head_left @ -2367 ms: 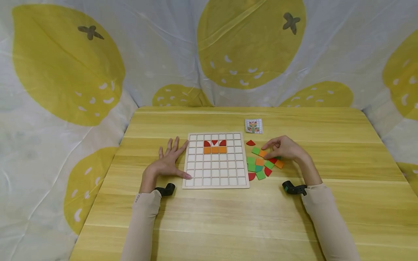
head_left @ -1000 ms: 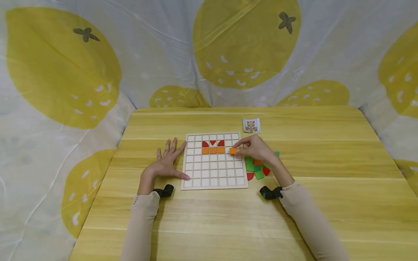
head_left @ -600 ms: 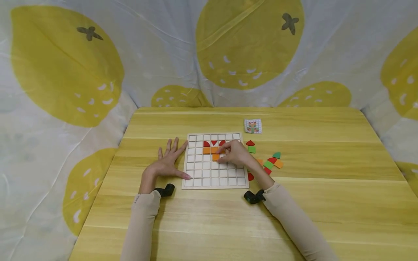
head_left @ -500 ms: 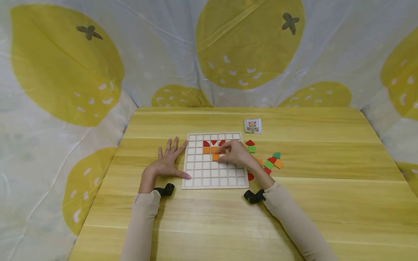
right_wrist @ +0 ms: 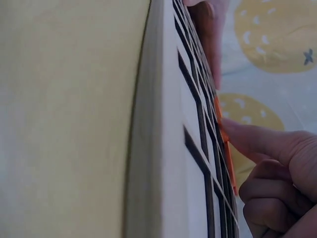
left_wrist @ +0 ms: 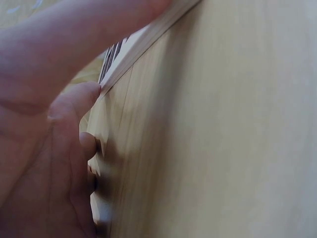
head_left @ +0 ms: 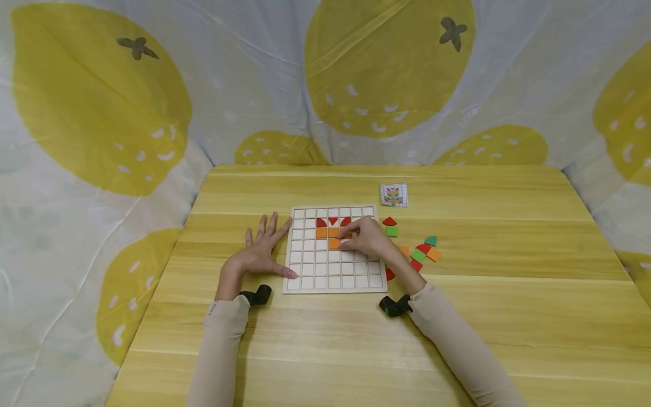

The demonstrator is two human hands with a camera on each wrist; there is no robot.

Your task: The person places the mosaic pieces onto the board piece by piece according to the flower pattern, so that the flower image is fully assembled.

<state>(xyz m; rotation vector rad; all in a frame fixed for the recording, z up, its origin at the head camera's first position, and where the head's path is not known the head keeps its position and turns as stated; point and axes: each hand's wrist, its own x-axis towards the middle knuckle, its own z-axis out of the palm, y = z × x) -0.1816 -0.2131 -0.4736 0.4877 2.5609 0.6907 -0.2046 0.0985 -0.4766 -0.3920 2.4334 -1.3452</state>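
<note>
A wooden grid board (head_left: 308, 269) lies on the table. Red pieces (head_left: 322, 223) sit in one of its upper rows, above a row of orange squares (head_left: 321, 233). My right hand (head_left: 368, 237) pinches an orange square tile (head_left: 334, 243) between thumb and index finger, at the cell just below the middle orange square. In the right wrist view, the thumb (right_wrist: 247, 136) meets orange at the board's surface. My left hand (head_left: 259, 252) is spread flat at the board's left edge, thumb on the lower left corner and index fingertip by the side.
Right of the board lie loose tiles: a green square (head_left: 391, 231), a red piece (head_left: 389, 221), a teal quarter piece (head_left: 430, 241), an orange square (head_left: 433, 255) and several others, partly hidden by my right forearm. A small printed pattern card (head_left: 394, 195) rests behind them.
My right hand has taken an orange square tile from the loose pieces and carried it left onto the board, holding still there for the last half second. My left hand has stayed put.
</note>
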